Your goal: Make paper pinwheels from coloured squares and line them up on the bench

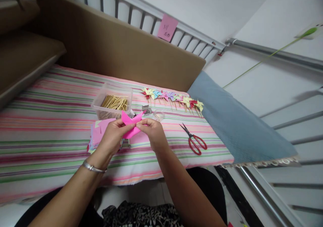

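A bright pink piece of folded paper [130,133] is held between both hands above the striped cloth. My left hand [114,133] pinches its left side, thumb on top. At its right edge, the fingertips of my right hand [152,131] are pressed together on the paper. Whether something small sits under those fingertips is hidden. Below and beside my left hand lies a stack of pastel paper sheets [97,133]. Just beyond the hands stands a clear plastic box [94,106] with thin wooden sticks [114,102] in it.
A row of small paper pinwheels [173,97] on sticks lies at the back of the striped cloth [50,119]. Red-handled scissors [196,143] lie to the right. A small grey box [146,110] stands behind my hands. A cardboard panel [113,45] rises along the back.
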A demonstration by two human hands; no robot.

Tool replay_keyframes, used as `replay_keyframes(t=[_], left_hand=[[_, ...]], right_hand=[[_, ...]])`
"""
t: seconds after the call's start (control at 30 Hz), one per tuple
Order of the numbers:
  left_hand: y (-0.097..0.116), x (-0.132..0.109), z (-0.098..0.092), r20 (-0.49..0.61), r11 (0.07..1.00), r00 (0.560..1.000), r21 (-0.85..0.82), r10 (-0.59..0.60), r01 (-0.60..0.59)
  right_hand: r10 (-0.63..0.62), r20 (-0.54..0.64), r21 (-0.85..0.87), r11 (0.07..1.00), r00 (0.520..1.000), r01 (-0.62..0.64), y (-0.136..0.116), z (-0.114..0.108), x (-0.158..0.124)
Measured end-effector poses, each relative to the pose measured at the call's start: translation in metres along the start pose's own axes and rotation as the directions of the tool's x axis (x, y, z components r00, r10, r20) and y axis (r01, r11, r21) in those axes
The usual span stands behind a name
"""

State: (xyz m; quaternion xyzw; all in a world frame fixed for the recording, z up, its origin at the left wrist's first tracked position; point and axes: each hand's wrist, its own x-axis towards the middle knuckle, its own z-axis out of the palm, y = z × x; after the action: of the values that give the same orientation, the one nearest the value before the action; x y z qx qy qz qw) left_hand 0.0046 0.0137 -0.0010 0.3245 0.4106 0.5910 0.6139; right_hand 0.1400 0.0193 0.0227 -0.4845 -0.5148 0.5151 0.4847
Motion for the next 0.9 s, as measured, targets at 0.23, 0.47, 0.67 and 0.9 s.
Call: replay_keyframes(t=[0.23,0.47,0.67,0.9], left_hand=[[0.0017,0.0,0.0006,0.033,1.0,0.999,0.01,-0.026,0.025],[-0.0004,-0.0002,0.0014,0.027,0.999,0.999,0.039,-0.02,0.019],[-0.0033,0.0011,0.0002,0.02,0.998,1.0,0.06,-0.003,0.002],[-0.0043,0.0017,-0.0027,0.024,0.998,1.0,0.062,0.011,-0.013]], right_hand=[[-0.011,-0.02,0.039,0.999,1.0,0.012,0.0012,0.0001,0.0007],[0.002,-0.034,0.021,1.0,0.999,-0.001,-0.0022,-0.0002,-0.0017],[0.001,-0.04,0.025,1.0,0.999,0.0,-0.0017,0.0006,-0.0012],[-0.011,-0.021,0.033,0.999,1.0,0.012,-0.0008,0.0022,-0.0005]])
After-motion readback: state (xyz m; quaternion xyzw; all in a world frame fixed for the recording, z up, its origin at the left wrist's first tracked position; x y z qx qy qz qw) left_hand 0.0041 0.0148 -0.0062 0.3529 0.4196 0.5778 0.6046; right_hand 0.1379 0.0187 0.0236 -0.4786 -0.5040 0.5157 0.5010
